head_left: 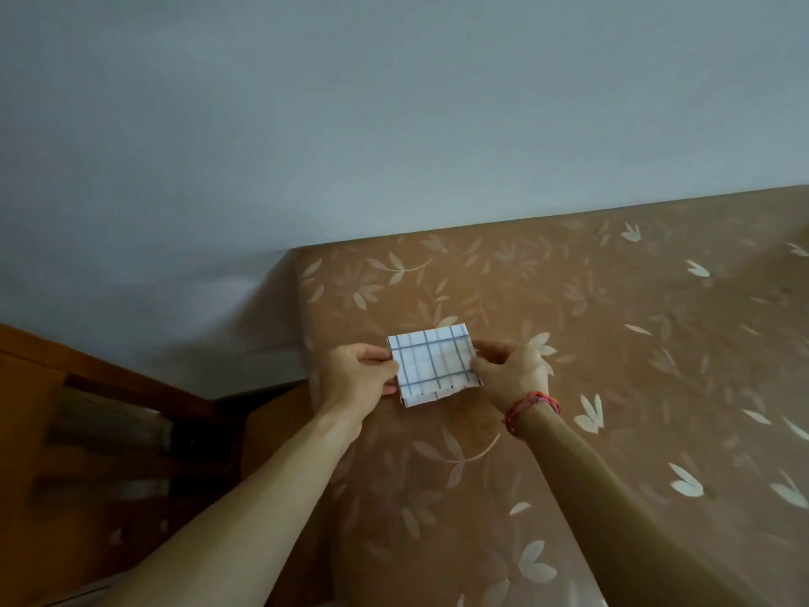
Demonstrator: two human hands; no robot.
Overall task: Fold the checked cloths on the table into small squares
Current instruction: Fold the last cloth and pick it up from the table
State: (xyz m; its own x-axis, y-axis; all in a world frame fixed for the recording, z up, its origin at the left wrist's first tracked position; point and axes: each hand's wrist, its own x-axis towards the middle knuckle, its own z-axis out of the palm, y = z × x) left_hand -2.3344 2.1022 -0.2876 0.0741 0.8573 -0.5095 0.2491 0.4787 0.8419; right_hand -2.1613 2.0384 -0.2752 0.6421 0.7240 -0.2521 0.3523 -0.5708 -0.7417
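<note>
A white cloth with blue check lines (433, 363) is folded into a small rectangle near the table's left edge. My left hand (357, 378) pinches its left side. On the opposite side, my right hand (510, 374) pinches the right edge; a red thread band circles that wrist. The cloth sits between both hands, just above or on the tablecloth; I cannot tell which. A lower layer of the fold peeks out along its near edge.
The table (613, 343) wears a brown covering with pale leaf prints and meets a grey wall (350, 124) at the back. Left of the table stands dark wooden furniture (109, 431), lower than the tabletop.
</note>
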